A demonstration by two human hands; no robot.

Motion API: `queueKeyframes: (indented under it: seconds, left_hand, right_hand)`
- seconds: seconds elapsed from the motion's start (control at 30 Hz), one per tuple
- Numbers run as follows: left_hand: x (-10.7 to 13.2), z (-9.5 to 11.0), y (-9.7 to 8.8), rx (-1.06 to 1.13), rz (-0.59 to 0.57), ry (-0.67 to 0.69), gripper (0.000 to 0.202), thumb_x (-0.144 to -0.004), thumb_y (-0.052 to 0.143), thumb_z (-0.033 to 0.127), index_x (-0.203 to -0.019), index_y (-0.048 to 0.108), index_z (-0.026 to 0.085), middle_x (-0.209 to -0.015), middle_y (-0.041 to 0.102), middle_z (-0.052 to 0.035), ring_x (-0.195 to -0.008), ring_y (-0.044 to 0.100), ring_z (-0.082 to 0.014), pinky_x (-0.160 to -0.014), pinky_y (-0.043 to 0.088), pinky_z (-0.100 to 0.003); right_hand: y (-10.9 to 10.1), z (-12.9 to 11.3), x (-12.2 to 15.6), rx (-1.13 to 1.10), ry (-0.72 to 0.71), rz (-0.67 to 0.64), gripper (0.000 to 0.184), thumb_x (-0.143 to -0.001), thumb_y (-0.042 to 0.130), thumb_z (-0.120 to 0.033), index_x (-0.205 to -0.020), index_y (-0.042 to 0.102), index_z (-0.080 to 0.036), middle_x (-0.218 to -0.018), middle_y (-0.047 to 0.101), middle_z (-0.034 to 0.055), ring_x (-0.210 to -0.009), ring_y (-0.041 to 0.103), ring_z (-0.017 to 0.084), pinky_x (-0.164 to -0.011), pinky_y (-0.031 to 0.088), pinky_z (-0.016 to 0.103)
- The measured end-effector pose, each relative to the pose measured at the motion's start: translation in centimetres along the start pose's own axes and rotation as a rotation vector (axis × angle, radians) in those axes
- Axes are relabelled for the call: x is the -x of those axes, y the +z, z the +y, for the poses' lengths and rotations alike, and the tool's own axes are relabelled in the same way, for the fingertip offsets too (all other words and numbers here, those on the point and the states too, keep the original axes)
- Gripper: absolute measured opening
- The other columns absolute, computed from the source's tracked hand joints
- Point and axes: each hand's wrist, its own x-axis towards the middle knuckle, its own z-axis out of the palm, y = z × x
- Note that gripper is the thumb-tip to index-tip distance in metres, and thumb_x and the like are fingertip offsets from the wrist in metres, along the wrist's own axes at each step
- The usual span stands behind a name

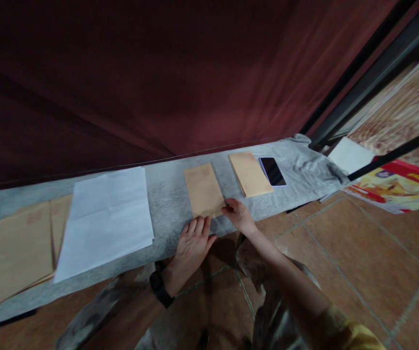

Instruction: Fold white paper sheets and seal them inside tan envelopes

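A small tan paper envelope (204, 189) lies on the grey cloth between my two hands. The fingers of my left hand (194, 241), stretched out and fairly flat, press on its near edge; a dark watch band is on that wrist. At the near right corner, my right hand (239, 216) is closed, thumb and curled fingers pinching the envelope. A small dark spot shows by these fingertips, too unclear to name. To the right is a neat stack of similar envelopes (251, 174), with a phone (273, 171) beside it, its screen dark.
White paper sheets (109, 218) lie to the left, partly over large brown envelopes (20, 248). A grey cloth (167, 194) covers the narrow bench. A dark red curtain (158, 87) hangs behind. A colourful printed box (399, 184) is at right above the tiled floor (355, 248).
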Motion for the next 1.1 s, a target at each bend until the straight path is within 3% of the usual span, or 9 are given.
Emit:
queueKeyframes:
  seconds: [0.17,0.27,0.37,0.5,0.63,0.8,0.97,1.1]
  left_hand:
    - [-0.7,-0.5,-0.4,0.171,0.017,-0.064,0.042,-0.099,0.054,0.036,-0.135,0.058,0.017,-0.127,0.065,-0.0129,-0.115,0.060,-0.0301,-0.100,0.048,-0.045]
    - [-1.2,-1.4,0.0,0.385,0.115,-0.140,0.048,-0.099,0.051,0.037,-0.143,0.049,0.016,-0.143,0.055,-0.0149,-0.133,0.051,-0.0299,-0.111,0.043,-0.044]
    - [-1.8,-2.5,0.8,0.637,0.223,-0.315,0.058,-0.096,0.056,0.038,-0.148,0.041,0.018,-0.151,0.047,-0.0166,-0.139,0.046,-0.0295,-0.112,0.043,-0.045]
    - [-2.9,-3.5,1.4,1.102,0.188,-0.606,0.073,-0.084,0.069,0.041,-0.147,0.040,0.017,-0.121,0.068,-0.0129,-0.104,0.068,-0.0235,-0.088,0.055,-0.037]
    - [-3.9,-3.8,0.6,1.461,0.094,-0.781,0.079,-0.068,0.083,0.041,-0.135,0.049,0.016,-0.093,0.075,-0.0062,-0.081,0.070,-0.0198,-0.064,0.051,-0.027]
    - [-4.3,-3.8,-0.7,1.649,0.000,-0.788,0.056,-0.059,0.090,0.037,-0.104,0.068,0.014,-0.090,0.077,-0.0073,-0.065,0.066,-0.0136,-0.053,0.044,-0.021]
    - [-4.4,-3.7,-0.9,1.745,-0.158,-0.808,0.048,-0.058,0.090,0.034,-0.098,0.074,0.014,-0.084,0.077,-0.0064,-0.060,0.065,-0.0122,-0.051,0.042,-0.021]
    - [-4.4,-3.4,-1.0,1.684,-0.100,-0.808,0.036,-0.059,0.089,0.034,-0.086,0.075,0.013,-0.071,0.074,-0.0050,-0.053,0.059,-0.0112,-0.051,0.042,-0.023]
  right_hand:
    - [0.0,-0.9,-0.2,-0.141,0.183,-0.040,0.013,-0.072,0.067,-0.020,-0.073,0.055,-0.025,-0.063,0.062,-0.0023,-0.068,0.066,0.019,-0.058,0.048,0.026]
    - [0.5,-1.5,-0.1,-0.274,0.243,-0.081,0.011,-0.074,0.060,-0.020,-0.075,0.050,-0.025,-0.060,0.060,-0.0044,-0.056,0.063,0.017,-0.050,0.048,0.025]
    - [0.8,-1.9,-0.1,-0.351,0.261,-0.091,0.014,-0.075,0.058,-0.023,-0.076,0.045,-0.026,-0.062,0.060,-0.0049,-0.052,0.062,0.016,-0.046,0.050,0.025]
    - [0.6,-2.1,-0.2,-0.470,0.253,-0.079,0.021,-0.072,0.063,-0.028,-0.075,0.042,-0.027,-0.058,0.057,-0.0069,-0.051,0.060,0.014,-0.046,0.050,0.025]
    - [0.3,-2.3,-0.1,-0.582,0.214,-0.115,0.030,-0.067,0.070,-0.037,-0.075,0.043,-0.027,-0.058,0.057,-0.0076,-0.049,0.058,0.013,-0.045,0.048,0.024]
    - [0.1,-2.8,0.0,-0.657,0.188,-0.159,0.034,-0.065,0.074,-0.045,-0.077,0.048,-0.026,-0.056,0.059,-0.0081,-0.046,0.055,0.011,-0.044,0.046,0.023]
    - [-0.4,-3.1,0.1,-0.703,0.166,-0.195,0.038,-0.062,0.079,-0.048,-0.078,0.053,-0.024,-0.055,0.060,-0.0079,-0.045,0.055,0.011,-0.044,0.045,0.023]
    - [-0.8,-3.6,0.2,-0.747,0.228,-0.196,0.041,-0.059,0.085,-0.048,-0.077,0.058,-0.023,-0.055,0.062,-0.0065,-0.047,0.056,0.011,-0.047,0.047,0.024]
